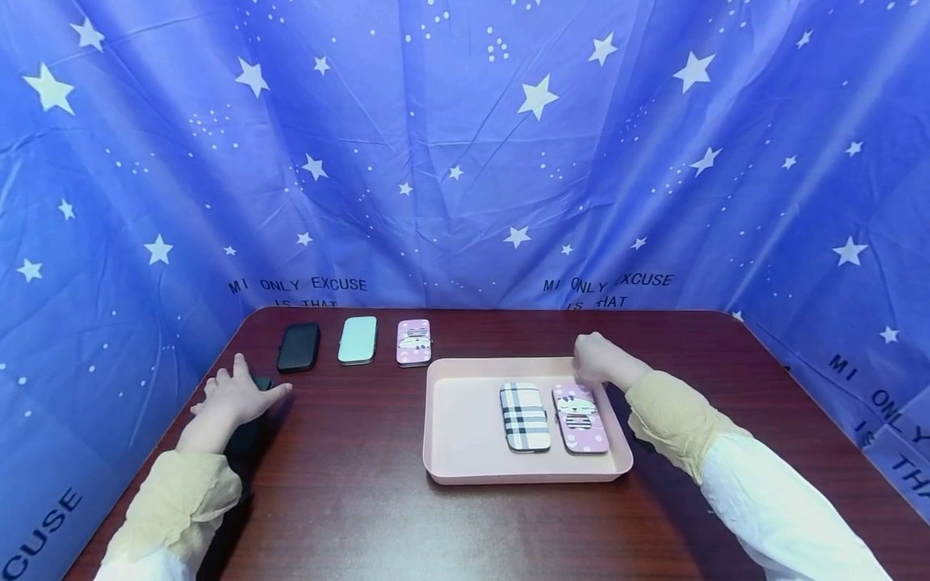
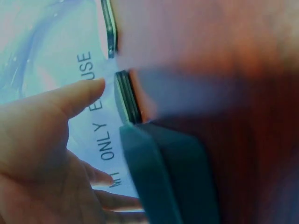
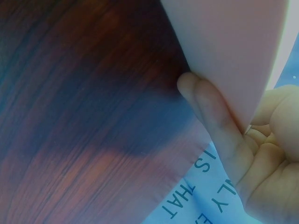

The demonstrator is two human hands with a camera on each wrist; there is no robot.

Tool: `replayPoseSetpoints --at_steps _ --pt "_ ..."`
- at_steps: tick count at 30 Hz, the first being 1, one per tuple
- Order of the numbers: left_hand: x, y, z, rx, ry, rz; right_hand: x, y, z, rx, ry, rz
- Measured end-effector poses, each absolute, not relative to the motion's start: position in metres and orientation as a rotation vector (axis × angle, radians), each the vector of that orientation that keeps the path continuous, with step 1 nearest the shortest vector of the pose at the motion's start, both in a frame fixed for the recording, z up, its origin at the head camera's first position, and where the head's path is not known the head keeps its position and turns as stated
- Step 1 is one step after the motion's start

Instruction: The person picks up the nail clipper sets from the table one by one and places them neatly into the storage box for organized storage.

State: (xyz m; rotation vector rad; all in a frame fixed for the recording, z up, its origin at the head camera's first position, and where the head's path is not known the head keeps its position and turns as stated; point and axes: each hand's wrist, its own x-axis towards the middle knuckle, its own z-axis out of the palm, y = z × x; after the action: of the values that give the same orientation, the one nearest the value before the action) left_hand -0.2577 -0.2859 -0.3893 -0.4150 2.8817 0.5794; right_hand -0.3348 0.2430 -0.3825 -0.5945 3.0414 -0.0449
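Observation:
My right hand (image 1: 605,361) grips the pink tray (image 1: 465,478) at its far right corner. In the right wrist view, the fingers (image 3: 217,112) curl round the tray's wall from the outside. Inside the tray lie a black-and-white plaid flat case (image 1: 525,416) and a pink case with a cartoon cat (image 1: 580,420), side by side toward the right. Over at the table's left, my left hand (image 1: 231,397) is spread with the thumb out. Beside its fingers in the left wrist view stands a dark green box (image 2: 187,172), largely covered by the hand and forearm in the head view.
Along the back left of the brown table (image 1: 349,516) lie a black case (image 1: 299,347), a mint case (image 1: 358,340) and a pink patterned case (image 1: 414,343) in a row. A blue star-print curtain (image 1: 450,226) hangs close behind the table and on both sides.

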Motion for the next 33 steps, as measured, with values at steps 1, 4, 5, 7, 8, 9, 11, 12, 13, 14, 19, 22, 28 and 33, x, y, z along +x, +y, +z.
replayPoseSetpoints --at_steps 1,4,5,7,8,9,11,12,13,14,19,22,28,33 --pt "-0.259 -0.287 -0.388 -0.428 2.869 0.577 -0.335 0.243 -0.383 -0.594 3.045 -0.043" --pt "-0.262 -0.291 -0.383 -0.435 2.837 0.535 -0.335 0.244 -0.383 -0.584 3.038 -0.041" --pt "-0.262 -0.292 -0.382 -0.434 2.829 0.513 -0.335 0.244 -0.383 -0.576 3.035 -0.043" --pt "-0.264 -0.294 -0.379 -0.431 2.811 0.478 -0.336 0.244 -0.383 -0.556 3.025 -0.048" --pt "-0.265 -0.295 -0.377 -0.433 2.799 0.468 -0.336 0.244 -0.382 -0.55 3.02 -0.044" --pt "-0.265 -0.296 -0.375 -0.431 2.786 0.459 -0.336 0.244 -0.382 -0.548 3.019 -0.043" --pt "-0.266 -0.298 -0.371 -0.442 2.751 0.445 -0.336 0.244 -0.382 -0.566 3.029 -0.048" --pt "-0.266 -0.3 -0.369 -0.434 2.735 0.434 -0.336 0.244 -0.382 -0.572 3.035 -0.05" --pt "-0.267 -0.3 -0.367 -0.431 2.717 0.426 -0.335 0.245 -0.382 -0.577 3.041 -0.054" --pt "-0.267 -0.301 -0.366 -0.422 2.698 0.419 -0.335 0.245 -0.382 -0.582 3.046 -0.057" --pt "-0.266 -0.304 -0.363 -0.364 2.646 0.378 -0.334 0.247 -0.382 -0.565 3.043 -0.061" --pt "-0.264 -0.306 -0.365 -0.33 2.641 0.361 -0.333 0.247 -0.383 -0.57 3.042 -0.059" --pt "-0.263 -0.313 -0.369 -0.294 2.631 0.342 -0.333 0.248 -0.386 -0.618 3.069 -0.075" --pt "-0.263 -0.313 -0.372 -0.367 2.63 0.404 -0.334 0.249 -0.389 -0.608 3.069 -0.07"
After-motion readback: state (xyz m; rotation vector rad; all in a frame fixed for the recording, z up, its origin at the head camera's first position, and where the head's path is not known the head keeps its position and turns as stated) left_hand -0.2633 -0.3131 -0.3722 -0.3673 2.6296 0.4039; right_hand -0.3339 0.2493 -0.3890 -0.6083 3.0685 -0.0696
